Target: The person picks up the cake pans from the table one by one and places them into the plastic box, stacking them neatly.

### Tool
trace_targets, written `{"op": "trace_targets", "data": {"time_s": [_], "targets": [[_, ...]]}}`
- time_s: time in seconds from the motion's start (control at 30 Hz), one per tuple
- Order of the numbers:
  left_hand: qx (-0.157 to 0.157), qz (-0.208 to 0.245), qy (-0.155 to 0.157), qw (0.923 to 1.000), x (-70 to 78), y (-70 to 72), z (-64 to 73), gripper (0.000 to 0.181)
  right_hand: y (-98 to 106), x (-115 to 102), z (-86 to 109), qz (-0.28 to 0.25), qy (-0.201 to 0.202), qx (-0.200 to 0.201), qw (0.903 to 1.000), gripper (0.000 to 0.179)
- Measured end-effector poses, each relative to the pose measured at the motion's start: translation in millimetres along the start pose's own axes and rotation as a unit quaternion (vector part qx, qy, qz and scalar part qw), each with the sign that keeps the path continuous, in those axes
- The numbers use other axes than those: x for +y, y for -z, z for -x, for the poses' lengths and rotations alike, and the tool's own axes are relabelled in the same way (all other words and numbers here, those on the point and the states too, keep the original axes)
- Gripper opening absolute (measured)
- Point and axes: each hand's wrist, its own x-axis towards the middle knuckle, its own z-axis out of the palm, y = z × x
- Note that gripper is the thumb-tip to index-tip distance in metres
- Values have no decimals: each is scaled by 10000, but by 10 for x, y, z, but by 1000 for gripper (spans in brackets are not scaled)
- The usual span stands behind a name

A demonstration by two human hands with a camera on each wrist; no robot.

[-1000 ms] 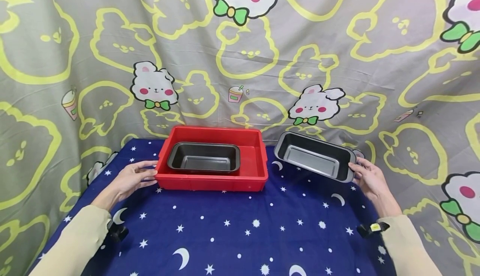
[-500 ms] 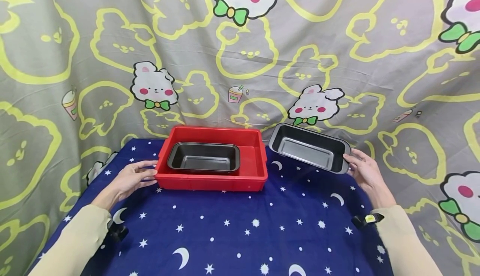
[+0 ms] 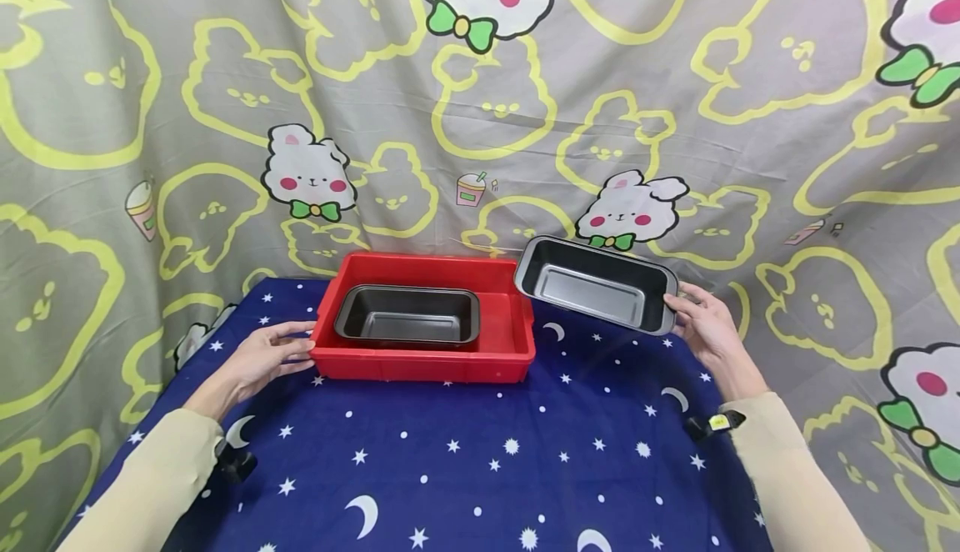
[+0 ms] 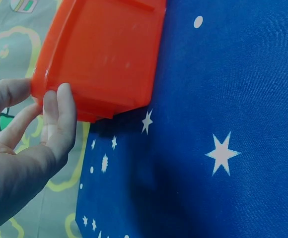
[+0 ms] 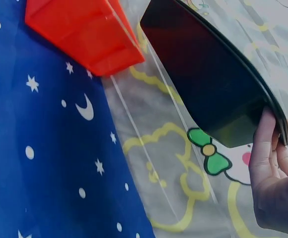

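Observation:
A red plastic bin (image 3: pixel 420 366) sits at the back of the table, with a dark loaf pan (image 3: pixel 408 340) inside its left part. My left hand (image 3: pixel 262 360) touches the bin's left end from outside; in the left wrist view its fairly straight fingertips (image 4: pixel 64 94) rest against the red wall. Off the table, a second dark loaf pan (image 3: pixel 592 285) hangs tilted, its left end close to the bin's right rim. My right hand (image 3: pixel 708 331) pinches this pan by its right end, fingers beneath in the right wrist view (image 5: pixel 278 168).
A dark blue cloth (image 3: pixel 465 452) with white stars and moons covers the table. Right behind the bin hangs a grey curtain (image 3: pixel 510 177) with cartoon rabbits. Each wrist carries a black strap device.
My right hand has carried the held loaf pan leftward and a little up, toward the bin's right rim. The left hand, the bin and the pan inside it stay put.

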Motion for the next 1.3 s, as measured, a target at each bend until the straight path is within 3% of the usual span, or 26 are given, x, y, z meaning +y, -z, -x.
{"op": "trace_targets", "data": {"time_s": [0.2, 0.5, 1.3], "targets": [[-5, 1, 8, 10000, 1, -4, 4, 70, -170, 36, -52, 313, -84, -108, 9994, 31], [-23, -38, -9, 10000, -2, -10, 0, 70, -409, 87, -129, 234, -108, -212, 9994, 29], [-7, 56, -29, 10000, -9, 3, -5, 71, -989, 276, -313, 643, -156, -636, 9958, 20]]}}
